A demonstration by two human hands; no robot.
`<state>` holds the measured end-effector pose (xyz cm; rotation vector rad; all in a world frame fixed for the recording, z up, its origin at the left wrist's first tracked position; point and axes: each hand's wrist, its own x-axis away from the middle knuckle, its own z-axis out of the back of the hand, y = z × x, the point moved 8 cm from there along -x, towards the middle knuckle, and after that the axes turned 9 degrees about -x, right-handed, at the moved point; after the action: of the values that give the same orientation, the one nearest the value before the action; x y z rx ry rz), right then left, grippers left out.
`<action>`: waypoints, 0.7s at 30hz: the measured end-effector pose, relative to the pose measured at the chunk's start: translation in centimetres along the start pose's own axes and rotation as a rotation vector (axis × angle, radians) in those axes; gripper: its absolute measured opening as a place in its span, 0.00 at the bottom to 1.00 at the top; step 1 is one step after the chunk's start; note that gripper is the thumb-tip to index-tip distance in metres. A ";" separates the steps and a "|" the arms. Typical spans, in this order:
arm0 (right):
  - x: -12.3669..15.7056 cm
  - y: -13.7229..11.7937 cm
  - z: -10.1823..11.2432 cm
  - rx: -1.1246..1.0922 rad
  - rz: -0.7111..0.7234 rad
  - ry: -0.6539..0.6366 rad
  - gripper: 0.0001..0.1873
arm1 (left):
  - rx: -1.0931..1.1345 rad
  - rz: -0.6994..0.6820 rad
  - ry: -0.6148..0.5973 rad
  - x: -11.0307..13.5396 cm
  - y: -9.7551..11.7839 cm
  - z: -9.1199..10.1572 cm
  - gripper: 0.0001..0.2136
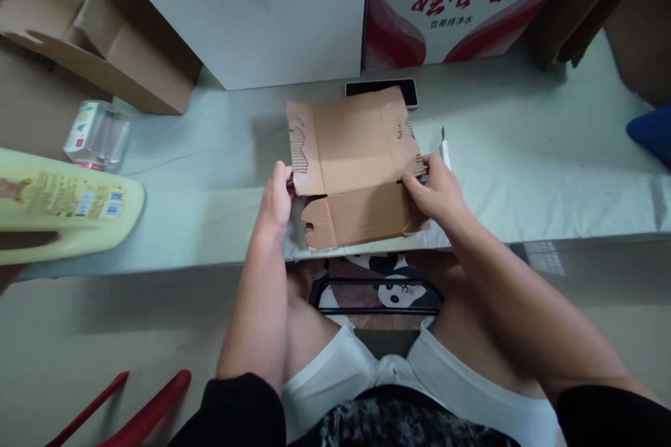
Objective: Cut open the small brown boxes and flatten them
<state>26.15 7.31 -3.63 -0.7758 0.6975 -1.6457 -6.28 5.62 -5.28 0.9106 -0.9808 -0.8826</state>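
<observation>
Flattened brown corrugated cardboard piece [356, 167] rests on the near edge of the pale green table [524, 174], the left hand [275, 199] pinching its left side, the right hand [437, 192] its torn right side. To bend it cleanly, I'd keep both grips level with the crease.

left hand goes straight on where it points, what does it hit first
Already touching the cardboard piece, the left hand points away over the table; probably the white box next, depth unclear.
</observation>
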 end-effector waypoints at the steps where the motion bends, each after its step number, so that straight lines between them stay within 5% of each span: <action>1: -0.1 0.1 -0.1 -0.007 -0.014 -0.015 0.23 | 0.037 0.028 -0.017 0.5 0.1 -0.3 0.14; 5: -0.2 1.1 -0.8 -0.204 -0.172 -0.066 0.39 | 0.111 0.144 0.012 1.6 0.2 -0.5 0.28; 11: 1.2 0.3 -3.1 -0.699 -0.352 -0.358 0.22 | 0.296 0.125 -0.161 1.9 1.3 -1.2 0.17; 16: 1.7 -1.0 -2.6 -0.918 -0.312 -0.479 0.27 | 0.401 0.065 -0.232 1.7 1.6 -0.3 0.18; 21: 1.6 -0.2 -3.2 -0.901 -0.320 -0.565 0.29 | 0.365 -0.033 -0.236 1.8 1.8 0.0 0.22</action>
<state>23.19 5.89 -5.22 -1.9882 0.9234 -1.2263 -5.41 4.62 -3.12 1.1497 -1.3640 -0.8665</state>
